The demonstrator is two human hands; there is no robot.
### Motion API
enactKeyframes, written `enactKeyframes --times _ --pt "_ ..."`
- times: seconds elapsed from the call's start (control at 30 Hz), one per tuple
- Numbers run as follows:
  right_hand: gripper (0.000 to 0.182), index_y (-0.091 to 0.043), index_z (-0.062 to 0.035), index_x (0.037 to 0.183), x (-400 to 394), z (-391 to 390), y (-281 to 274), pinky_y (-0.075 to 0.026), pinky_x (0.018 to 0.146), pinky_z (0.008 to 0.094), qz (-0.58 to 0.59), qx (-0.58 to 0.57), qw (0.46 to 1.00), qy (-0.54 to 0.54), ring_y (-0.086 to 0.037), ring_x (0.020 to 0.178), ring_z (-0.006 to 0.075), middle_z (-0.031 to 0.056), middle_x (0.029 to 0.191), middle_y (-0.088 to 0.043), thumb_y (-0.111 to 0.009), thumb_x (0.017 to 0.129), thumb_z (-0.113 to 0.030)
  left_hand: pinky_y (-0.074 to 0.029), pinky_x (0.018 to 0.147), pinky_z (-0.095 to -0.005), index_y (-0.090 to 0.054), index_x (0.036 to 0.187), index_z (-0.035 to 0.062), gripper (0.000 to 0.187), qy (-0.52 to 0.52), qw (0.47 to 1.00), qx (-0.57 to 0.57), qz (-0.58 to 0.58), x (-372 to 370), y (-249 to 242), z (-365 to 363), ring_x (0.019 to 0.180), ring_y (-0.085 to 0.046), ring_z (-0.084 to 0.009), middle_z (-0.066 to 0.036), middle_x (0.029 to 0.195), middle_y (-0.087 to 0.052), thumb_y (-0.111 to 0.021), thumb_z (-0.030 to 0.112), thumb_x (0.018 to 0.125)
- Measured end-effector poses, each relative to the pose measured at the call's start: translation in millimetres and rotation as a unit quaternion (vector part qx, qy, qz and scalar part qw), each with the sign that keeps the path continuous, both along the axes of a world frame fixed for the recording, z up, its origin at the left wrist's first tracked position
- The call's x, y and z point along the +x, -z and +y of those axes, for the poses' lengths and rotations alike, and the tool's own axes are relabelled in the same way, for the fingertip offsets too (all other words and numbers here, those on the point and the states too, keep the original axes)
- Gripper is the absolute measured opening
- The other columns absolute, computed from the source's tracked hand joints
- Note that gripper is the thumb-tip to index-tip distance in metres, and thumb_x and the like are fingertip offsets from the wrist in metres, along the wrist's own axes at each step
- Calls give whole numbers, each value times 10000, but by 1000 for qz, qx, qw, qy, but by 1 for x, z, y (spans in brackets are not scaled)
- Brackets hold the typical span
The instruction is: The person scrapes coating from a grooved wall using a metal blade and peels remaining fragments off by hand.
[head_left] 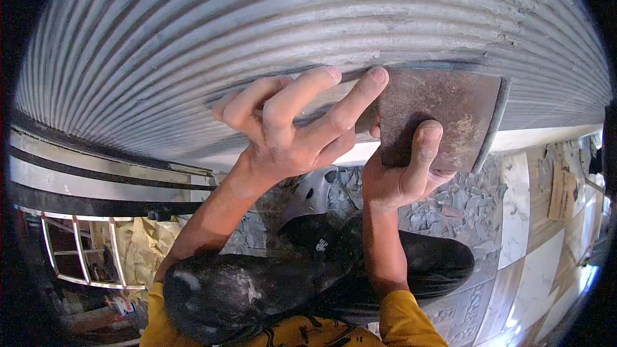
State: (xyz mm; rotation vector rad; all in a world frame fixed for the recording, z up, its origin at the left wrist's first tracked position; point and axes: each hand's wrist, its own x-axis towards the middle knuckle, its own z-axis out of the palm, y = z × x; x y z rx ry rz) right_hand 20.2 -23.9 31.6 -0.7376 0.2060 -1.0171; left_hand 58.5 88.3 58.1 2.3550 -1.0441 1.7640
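My right hand grips a flat, rectangular brown block from below, thumb laid across its worn face. A grey strip runs along the block's right edge, and its far edge lies against a ribbed, grey-white panel. To the left, my left hand is raised in front of the panel with its fingers apart and bent. The index fingertip is right at the block's upper left corner. Pale dust covers both hands.
Grey scraps and flakes litter the floor below. Marble- and wood-patterned tiles extend to the right, with a piece of cardboard on them. At the lower left are a white metal frame and crumpled yellowish sheeting.
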Motion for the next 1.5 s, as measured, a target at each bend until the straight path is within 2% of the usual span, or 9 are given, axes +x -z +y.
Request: enactKeyframes --times 0.3,0.37,0.43,0.67,0.87,1.1,1.27,1.33,1.5 --pt "442 -469 18 1246 -4 -4 9 -539 487 287 -30 -16 999 3 -641 690 242 166 967 -616 -602 885 -199 -315 860 -285 -665 1201 379 335 47 999 -11 0 2 0 2 967 -340 -199 100 1172 -494 -560 480 900" --pt "421 -475 3 1253 -6 -4 4 -547 486 284 -97 -5 995 -19 -642 712 241 159 982 -617 -599 890 -172 -310 863 -298 -657 1205 383 336 57 998 -14 -12 4 1 4 973 -349 -196 101 1167 -501 -576 455 887" --pt "414 -479 -4 1253 -2 -5 12 -548 486 286 -78 6 997 13 -643 727 240 157 988 -618 -603 891 -162 -309 895 -364 -672 1154 216 371 67 997 36 -21 6 1 11 1019 -377 -233 -20 1166 -523 -620 380 824" --pt "433 -497 -17 1251 -3 0 -5 -543 499 297 5 53 998 29 -649 748 225 146 997 -625 -664 876 -155 -304 885 -358 -660 1174 168 434 36 999 19 -20 5 2 9 1012 -367 -222 -11 1124 -490 -610 438 837" --pt "412 -519 -16 1223 -5 7 -13 -545 520 300 -12 64 998 -28 -647 796 216 133 1034 -618 -681 872 -159 -299 882 -355 -655 1213 171 478 3 999 31 -20 2 -1 6 1011 -352 -214 0 1106 -456 -613 462 837" --pt "419 -498 -18 1245 -1 13 4 -562 566 312 -13 48 999 6 -648 834 221 126 1064 -615 -675 880 -123 -303 879 -359 -655 1203 206 464 11 1000 20 -11 3 2 9 1007 -379 -213 -1 1122 -473 -646 440 803" --pt "449 -479 -38 1293 3 15 -1 -584 710 344 -22 86 996 15 -629 962 220 128 1131 -603 -662 890 -112 -306 879 -358 -661 1200 237 448 11 1000 19 -16 3 3 6 1004 -378 -216 -1 1126 -475 -651 417 790" --pt "448 -476 -41 1300 3 14 0 -584 735 352 -28 76 997 6 -627 974 224 128 1140 -600 -655 895 -112 -284 876 -329 -673 1200 371 390 14 1000 -17 -5 4 5 4 994 -364 -170 75 1135 -460 -624 421 817" --pt "434 -472 -39 1305 3 8 0 -578 763 348 -45 83 994 -56 -626 990 235 131 1156 -597 -634 908 -108 -287 875 -326 -670 1199 407 379 -3 1000 -13 -11 3 7 2 981 -359 -179 70 1141 -452 -621 431 824"
